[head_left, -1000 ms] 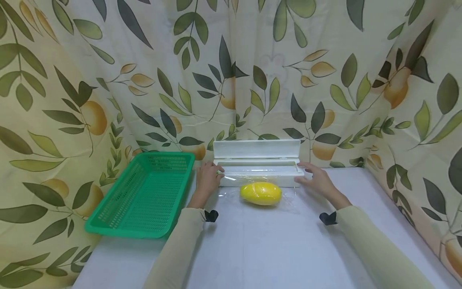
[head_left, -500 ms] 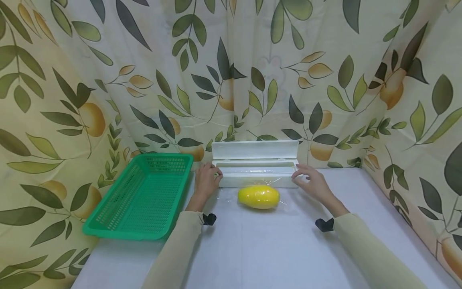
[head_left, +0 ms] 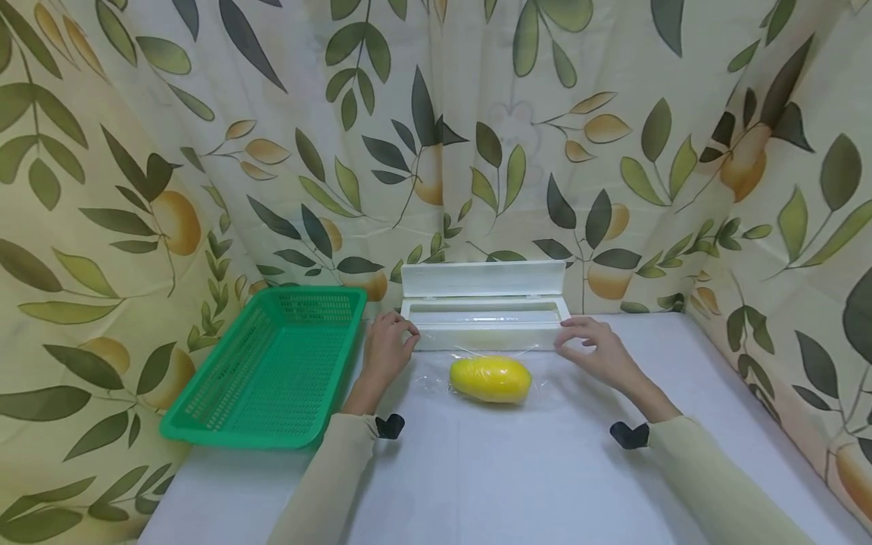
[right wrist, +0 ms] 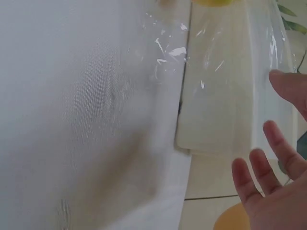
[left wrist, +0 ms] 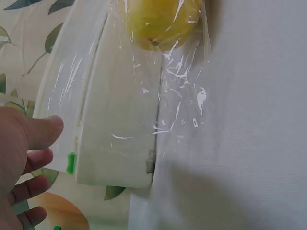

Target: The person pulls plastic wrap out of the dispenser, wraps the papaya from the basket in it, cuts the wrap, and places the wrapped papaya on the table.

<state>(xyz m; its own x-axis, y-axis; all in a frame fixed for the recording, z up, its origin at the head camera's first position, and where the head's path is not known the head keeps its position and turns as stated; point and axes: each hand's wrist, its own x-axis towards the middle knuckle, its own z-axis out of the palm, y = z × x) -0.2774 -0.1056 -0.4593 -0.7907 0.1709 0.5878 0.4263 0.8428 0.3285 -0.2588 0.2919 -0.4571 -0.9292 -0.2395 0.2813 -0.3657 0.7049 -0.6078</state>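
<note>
- Fingers of the left hand (head_left: pixel 385 350) bend toward the thumb at the left end of a long white box (head_left: pixel 487 338); whether they pinch anything I cannot tell.
- Fingers of the right hand (head_left: pixel 601 350) curve with the thumb at the box's other end; again, I cannot tell whether anything is gripped between them.
- On the bench (head_left: pixel 477 477), just in front of the box and between the two hands, lies a yellow fruit (head_left: pixel 490 379) on its side, its length running left to right.
- Clear film (left wrist: pixel 180 98) covers the fruit, wrinkled and shiny, and reaches over the box's front.
- The box's lid (head_left: pixel 484 279) stands raised at the back.
- A small green piece (left wrist: pixel 71 163) sits at the box's left end.
- Left of the left hand, a green basket (head_left: pixel 248 439) with perforated walls rests on the bench.
- Behind everything hangs a curtain (head_left: pixel 272 113) printed with leaves and orange fruit.
- Pale sleeves (head_left: pixel 327 477) cover both forearms.
</note>
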